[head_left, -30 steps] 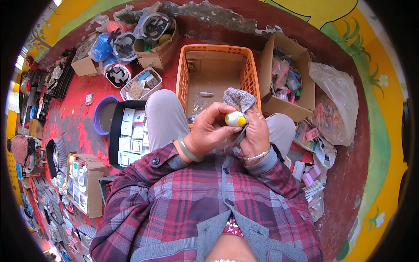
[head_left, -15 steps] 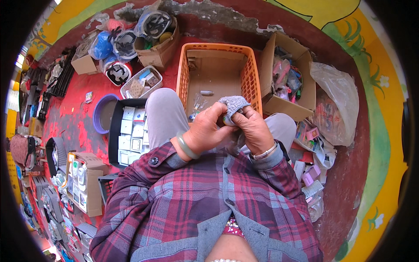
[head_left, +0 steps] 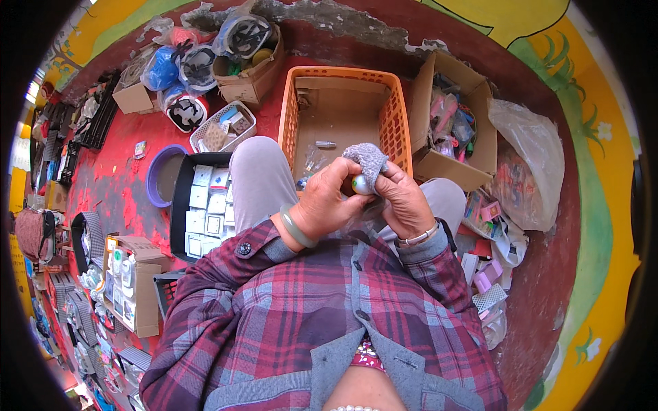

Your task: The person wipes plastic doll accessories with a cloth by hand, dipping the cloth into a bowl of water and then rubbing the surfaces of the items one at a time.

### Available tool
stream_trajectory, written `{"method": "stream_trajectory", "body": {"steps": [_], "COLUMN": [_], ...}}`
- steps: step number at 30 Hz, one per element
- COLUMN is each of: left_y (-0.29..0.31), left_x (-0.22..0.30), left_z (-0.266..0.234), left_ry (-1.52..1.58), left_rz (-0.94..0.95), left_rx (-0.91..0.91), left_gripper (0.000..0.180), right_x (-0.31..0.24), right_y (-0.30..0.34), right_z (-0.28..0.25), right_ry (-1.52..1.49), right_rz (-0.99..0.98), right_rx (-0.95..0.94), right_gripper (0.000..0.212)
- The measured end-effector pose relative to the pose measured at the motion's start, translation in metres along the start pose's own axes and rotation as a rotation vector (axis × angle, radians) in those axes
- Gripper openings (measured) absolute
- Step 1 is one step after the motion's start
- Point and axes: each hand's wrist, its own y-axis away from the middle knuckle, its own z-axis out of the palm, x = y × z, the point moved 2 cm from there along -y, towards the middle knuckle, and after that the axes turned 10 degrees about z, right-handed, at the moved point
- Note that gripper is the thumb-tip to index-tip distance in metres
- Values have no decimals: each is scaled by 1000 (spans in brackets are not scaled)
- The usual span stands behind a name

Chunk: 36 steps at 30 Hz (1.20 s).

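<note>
Red floor lies left of the left hand, which pinches a white toy; the right hand holds grey cloth against it.

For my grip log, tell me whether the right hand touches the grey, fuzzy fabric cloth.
Touching. The head view shows the right hand gripping the grey, fuzzy fabric cloth along its right edge.

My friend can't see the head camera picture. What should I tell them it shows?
Left hand and right hand hold a small white object partly under a grey cloth. Beyond stands an orange basket, with a cardboard box to its right and a black tray of white packages at left.
</note>
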Motion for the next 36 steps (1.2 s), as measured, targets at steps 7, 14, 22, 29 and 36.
{"method": "stream_trajectory", "body": {"steps": [7,14,22,29,36], "left_y": [2,3,2,1,3], "left_x": [-4,-10,-14,-8,-14], "left_z": [2,3,1,-6,-5], "left_ry": [-78,-4,445,843,905], "left_rz": [12,-61,-149,-293,-276], "left_rx": [-7,-44,-121,-240,-297], "left_gripper": [34,37,33,36,38], "right_x": [7,14,-5,-11,-16], "right_y": [-3,-8,-5,3,8], "right_z": [-3,-6,-25,-31,-23], "right_ry": [80,132,3,78,168], "right_rz": [-46,-117,60,113,209], "right_rx": [69,183,-24,-65,-100], "right_gripper": [29,20,30,43,45]}}
